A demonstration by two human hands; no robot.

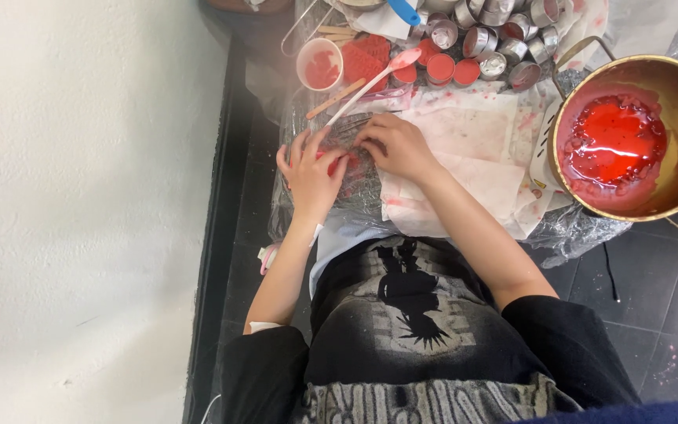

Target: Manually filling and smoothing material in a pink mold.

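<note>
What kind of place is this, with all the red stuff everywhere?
It looks like a small craft work spot, maybe for making candles or balm. A brass pot holds glossy red melted stuff, little round tins stand in a bunch, some filled red, and stained paper covers the table under both hands.

I see a crumpled clear plastic sheet, smeared with red, lying flat at the tabletop's near edge; a small red piece rests on it.
</note>
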